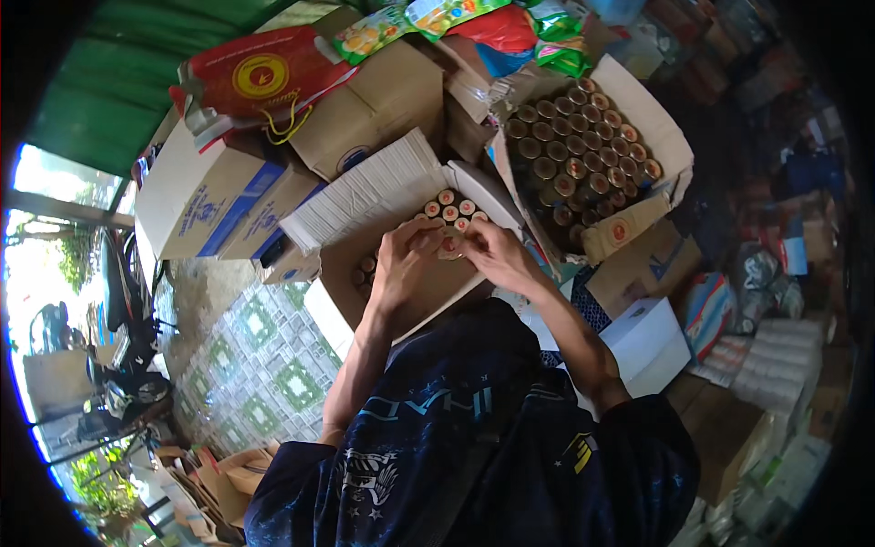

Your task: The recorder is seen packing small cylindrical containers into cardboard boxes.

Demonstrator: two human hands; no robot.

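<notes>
Both hands meet over an open cardboard box (437,294) close to my body. My left hand (410,256) and my right hand (489,253) are at either side of a round lidded jar (450,246), fingertips on its rim. Beyond the fingers, several jars with gold and red lids (449,213) stand in the box's far corner. More jar lids (368,265) show at the box's left side, partly behind my left wrist. To the upper right, a larger open carton (639,102) holds rows of similar jars (576,145); some of their lids look plain, others have red centres.
Closed cartons (205,195) are stacked at the upper left, a red bag (263,75) on top. Green snack packets (372,34) lie at the top. A white box (646,349) is at the right. Tiled floor (260,362) shows at the left, a motorbike (123,342) beyond.
</notes>
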